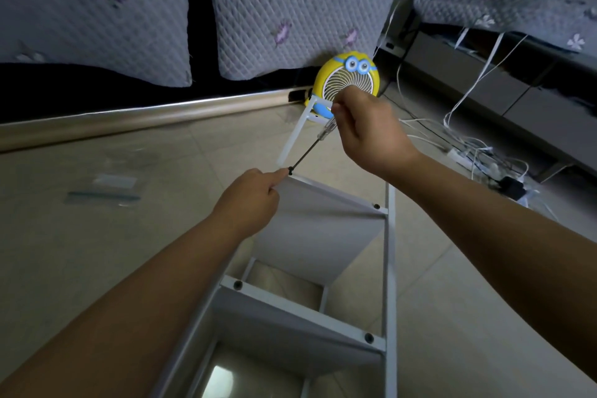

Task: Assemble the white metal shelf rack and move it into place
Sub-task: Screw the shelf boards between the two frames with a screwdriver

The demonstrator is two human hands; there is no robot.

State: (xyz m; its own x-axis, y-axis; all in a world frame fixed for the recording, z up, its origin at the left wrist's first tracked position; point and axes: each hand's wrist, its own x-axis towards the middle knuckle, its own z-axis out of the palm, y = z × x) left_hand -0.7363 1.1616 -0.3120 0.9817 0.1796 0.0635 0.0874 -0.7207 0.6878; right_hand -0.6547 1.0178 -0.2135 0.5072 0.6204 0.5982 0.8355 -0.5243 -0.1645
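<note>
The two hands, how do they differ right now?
The left hand sits lower and nearer, pinching a corner of the shelf panel; the right hand is higher and farther, curled round the screwdriver. The left hand steadies the part, the right hand works the tool. Both meet at the same black screw.

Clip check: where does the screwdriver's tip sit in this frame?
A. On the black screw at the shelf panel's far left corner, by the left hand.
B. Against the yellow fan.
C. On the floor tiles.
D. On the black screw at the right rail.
A: the screwdriver, gripped by the right hand, runs down to the black screw at the far left corner of the shelf panel, right beside the left hand, which pinches that corner.
</note>
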